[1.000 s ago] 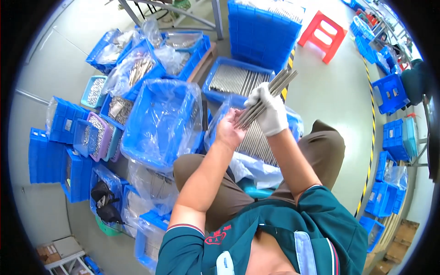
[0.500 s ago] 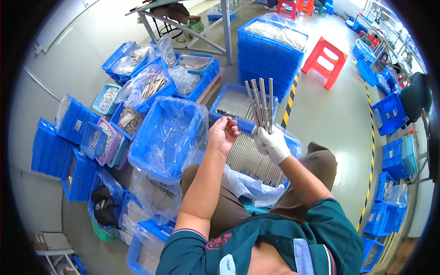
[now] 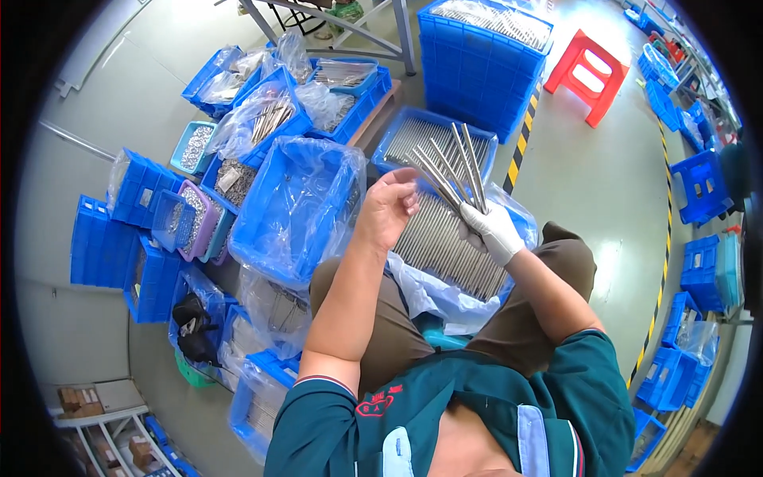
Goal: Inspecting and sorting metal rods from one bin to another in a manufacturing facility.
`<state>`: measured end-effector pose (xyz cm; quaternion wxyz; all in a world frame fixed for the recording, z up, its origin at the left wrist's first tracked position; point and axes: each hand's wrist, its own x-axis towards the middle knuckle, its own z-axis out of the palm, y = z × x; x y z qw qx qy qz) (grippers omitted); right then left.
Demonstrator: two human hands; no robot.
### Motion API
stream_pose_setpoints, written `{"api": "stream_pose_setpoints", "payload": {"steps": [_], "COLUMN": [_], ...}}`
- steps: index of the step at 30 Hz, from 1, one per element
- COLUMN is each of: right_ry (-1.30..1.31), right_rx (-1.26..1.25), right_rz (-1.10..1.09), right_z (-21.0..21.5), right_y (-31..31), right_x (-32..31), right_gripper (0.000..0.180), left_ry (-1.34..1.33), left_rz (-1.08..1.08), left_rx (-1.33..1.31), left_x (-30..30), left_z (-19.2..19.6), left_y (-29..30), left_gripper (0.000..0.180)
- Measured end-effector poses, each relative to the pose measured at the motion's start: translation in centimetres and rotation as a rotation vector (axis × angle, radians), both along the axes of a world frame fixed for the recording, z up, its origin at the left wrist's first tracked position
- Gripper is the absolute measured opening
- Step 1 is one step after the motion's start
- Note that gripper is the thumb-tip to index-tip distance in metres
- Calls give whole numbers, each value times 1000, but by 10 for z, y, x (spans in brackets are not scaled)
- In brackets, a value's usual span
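Note:
My right hand (image 3: 493,230), in a white glove, is closed round the lower ends of several slim, shiny metal rods (image 3: 438,180). Their upper ends fan apart, leaning away and to the left. My bare left hand (image 3: 389,208) is raised beside them, its index finger stretched toward the leftmost rod and its other fingers loosely curled. Nothing shows in that hand; whether its fingertip touches a rod I cannot tell. Below both hands, a blue crate lined with plastic holds rows of similar rods (image 3: 453,246). Farther off stands another blue crate of rods (image 3: 437,131).
An open blue crate (image 3: 298,215) lined with clear plastic stands left of my left arm. Beyond it are bins of small metal parts (image 3: 193,149). Tall stacked blue crates (image 3: 477,75) stand ahead, with a red stool (image 3: 588,75) to their right. A striped floor line (image 3: 522,143) runs alongside.
The rods have gone from a near-upright, tight bundle to a leftward-leaning fan. My left index finger has stretched out toward them. The whole view has shifted slightly.

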<state>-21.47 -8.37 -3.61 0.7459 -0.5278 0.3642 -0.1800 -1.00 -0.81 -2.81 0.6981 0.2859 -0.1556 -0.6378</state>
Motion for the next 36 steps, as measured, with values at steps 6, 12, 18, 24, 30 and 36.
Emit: {"api": "stream_pose_setpoints", "payload": {"steps": [6, 12, 18, 24, 30, 36], "right_ry": [-48, -59, -44, -61, -62, -64], "right_rx": [28, 66, 46, 88, 111, 104], "right_rz": [8, 70, 121, 91, 89, 78], "right_z": [2, 0, -3, -1, -3, -3], "right_y": [0, 3, 9, 11, 10, 10], "right_x": [-4, -7, -6, -7, -8, -8], "right_gripper": [22, 23, 26, 29, 29, 29], "left_ry": [-211, -277, -334, -400, -453, -444], "left_rz": [61, 129, 128, 101, 65, 43], "left_rx": [33, 29, 29, 39, 56, 49], "left_x": [-6, -8, -6, -5, -14, -17], "left_z": [3, 6, 4, 1, 4, 5], "left_y": [-3, -3, -2, 3, 3, 3], "left_gripper": [24, 23, 12, 14, 10, 10]}}
